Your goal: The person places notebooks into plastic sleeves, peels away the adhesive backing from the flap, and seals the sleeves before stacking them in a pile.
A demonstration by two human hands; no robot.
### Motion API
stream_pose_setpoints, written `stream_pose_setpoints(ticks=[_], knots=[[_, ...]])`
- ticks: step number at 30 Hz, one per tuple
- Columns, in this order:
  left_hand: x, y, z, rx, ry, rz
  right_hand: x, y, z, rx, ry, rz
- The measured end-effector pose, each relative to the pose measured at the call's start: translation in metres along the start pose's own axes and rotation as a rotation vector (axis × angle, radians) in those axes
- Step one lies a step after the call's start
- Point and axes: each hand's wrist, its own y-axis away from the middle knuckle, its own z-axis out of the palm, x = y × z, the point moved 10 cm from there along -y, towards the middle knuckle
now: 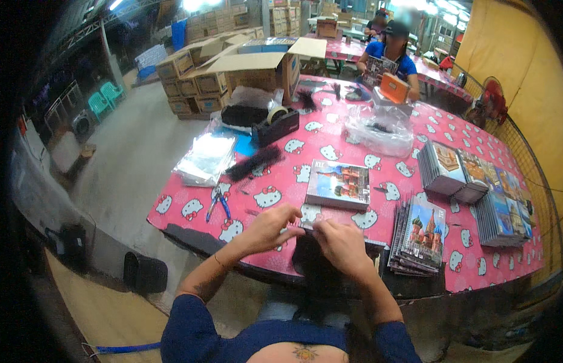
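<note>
Near the table's front edge, both my hands are close together over a black object whose kind I cannot make out. My left hand has its fingers bent and thumb drawn in, closed on something too small to name. Opposite it, the fingers of my right hand curl down, and what they grip is hidden. Just beyond them lies a stack of booklets with a colourful domed building on the cover. To the right of my right hand, several spiral-bound notebooks are piled slightly askew.
Blue-handled pliers, black wire pieces and plastic-wrapped packs lie left on the pink tablecloth. A clear plastic bag sits farther back. More notebook stacks stand right. An open carton and a seated co-worker are beyond.
</note>
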Motion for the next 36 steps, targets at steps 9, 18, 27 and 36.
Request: stream_pose_setpoints(ticks=[9,18,27,36], knots=[[-0.019,0.0,0.007,-0.007,0.232,-0.098,-0.003,0.0,-0.001,-0.012,-0.019,0.006],[0.015,0.015,0.036,0.208,-0.765,-0.045,0.004,-0.001,0.003,0.0,-0.068,0.029],[0.001,0.041,0.076,0.2,-0.816,0.018,-0.004,0.011,-0.023,0.136,0.041,-0.143],[0.025,0.052,0.102,0.048,-0.76,0.189,0.032,0.031,-0.014,-0.062,-0.036,-0.007]])
